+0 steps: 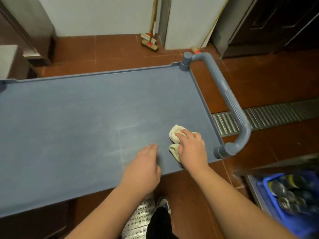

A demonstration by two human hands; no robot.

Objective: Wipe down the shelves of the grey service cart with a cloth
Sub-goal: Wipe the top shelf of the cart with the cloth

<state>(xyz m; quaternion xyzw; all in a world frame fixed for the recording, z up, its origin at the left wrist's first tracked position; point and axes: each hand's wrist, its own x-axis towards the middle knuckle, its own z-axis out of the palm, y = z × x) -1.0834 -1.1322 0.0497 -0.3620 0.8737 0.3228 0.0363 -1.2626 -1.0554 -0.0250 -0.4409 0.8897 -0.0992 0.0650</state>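
A grey-blue cart top shelf (77, 118) with a low raised rim fills the view, standing on a red-brown tiled floor (120, 50). On the shelf, near its right end, lies a crumpled cream cloth (174, 133), pressed under the right hand (191, 147). Just beside it, the left hand (143, 168) rests flat on the surface.

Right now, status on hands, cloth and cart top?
Right hand pressing bunched cream cloth near handle end. Left hand flat, empty, on grey plastic cart shelf. Shelf free of obstructions.
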